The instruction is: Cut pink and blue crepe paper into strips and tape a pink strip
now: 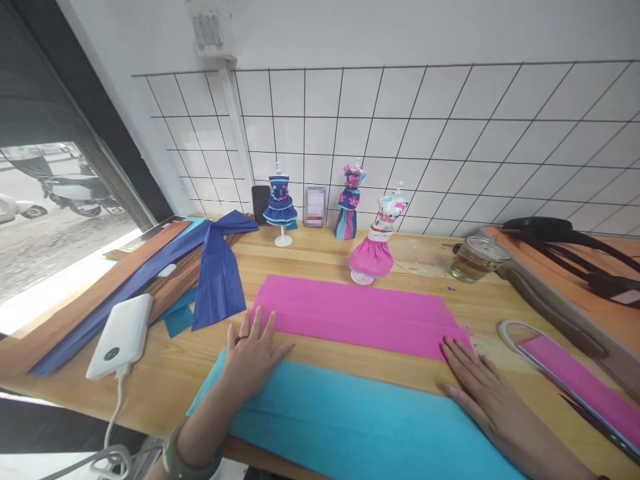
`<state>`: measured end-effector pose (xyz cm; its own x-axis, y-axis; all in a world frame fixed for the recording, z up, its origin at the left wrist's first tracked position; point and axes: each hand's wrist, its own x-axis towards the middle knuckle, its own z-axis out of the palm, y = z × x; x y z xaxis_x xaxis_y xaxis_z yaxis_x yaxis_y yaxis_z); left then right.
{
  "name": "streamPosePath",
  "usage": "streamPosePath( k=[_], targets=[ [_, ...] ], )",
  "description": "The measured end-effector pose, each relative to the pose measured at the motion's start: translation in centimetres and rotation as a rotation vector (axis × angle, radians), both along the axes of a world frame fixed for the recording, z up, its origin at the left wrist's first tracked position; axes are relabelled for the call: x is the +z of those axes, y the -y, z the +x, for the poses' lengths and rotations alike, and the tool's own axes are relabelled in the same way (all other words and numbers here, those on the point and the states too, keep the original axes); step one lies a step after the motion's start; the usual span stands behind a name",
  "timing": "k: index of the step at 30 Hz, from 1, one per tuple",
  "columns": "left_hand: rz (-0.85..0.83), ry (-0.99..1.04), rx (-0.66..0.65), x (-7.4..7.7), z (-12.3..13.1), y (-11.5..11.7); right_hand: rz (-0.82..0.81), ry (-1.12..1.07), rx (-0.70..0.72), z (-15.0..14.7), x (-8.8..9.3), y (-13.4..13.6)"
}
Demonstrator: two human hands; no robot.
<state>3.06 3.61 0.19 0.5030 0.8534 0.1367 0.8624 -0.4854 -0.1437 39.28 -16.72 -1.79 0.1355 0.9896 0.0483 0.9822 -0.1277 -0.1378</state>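
Note:
A magenta strip of fabric or crepe paper (355, 310) lies flat across the table. My left hand (255, 353) is open, fingers spread, its fingertips on the strip's left end and its wrist over a turquoise sheet (360, 413). Flat at the strip's right end rests my right hand (475, 383), open, fingers stretched out, with the forearm beside the turquoise sheet's right end. That sheet spreads along the near edge of the table. Behind the magenta strip stands a small dress form in a pink skirt (373, 257). Neither hand grips anything.
Blue material (217, 280) and brown strips (100, 293) are piled left, near a white power bank (123, 333) with a cable. Two more dress forms, one in a blue dress (280, 200), stand by the wall grid. A glass cup (477, 260) and an orange bag (575, 300) are right.

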Motion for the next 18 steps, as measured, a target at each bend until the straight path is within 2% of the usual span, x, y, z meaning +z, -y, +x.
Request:
streamPosePath(
  k=[5,8,11,14,18],
  targets=[
    [0.060,0.007,-0.033,0.8,-0.1,-0.1,-0.023,-0.043,-0.009,-0.3,1.0,-0.2],
    [0.098,0.050,-0.074,1.4,0.7,-0.3,-0.040,-0.088,-0.017,-0.2,2.6,-0.6],
    [0.120,0.081,-0.113,1.8,2.5,-0.1,-0.014,-0.096,-0.031,-1.0,4.4,-1.6],
    [0.101,0.100,-0.229,1.8,5.3,0.9,0.016,-0.081,0.017,-3.6,5.7,-3.4],
    [0.032,0.135,-0.408,1.4,8.6,2.8,0.020,-0.151,0.254,-8.7,5.5,-6.3]
  ],
)
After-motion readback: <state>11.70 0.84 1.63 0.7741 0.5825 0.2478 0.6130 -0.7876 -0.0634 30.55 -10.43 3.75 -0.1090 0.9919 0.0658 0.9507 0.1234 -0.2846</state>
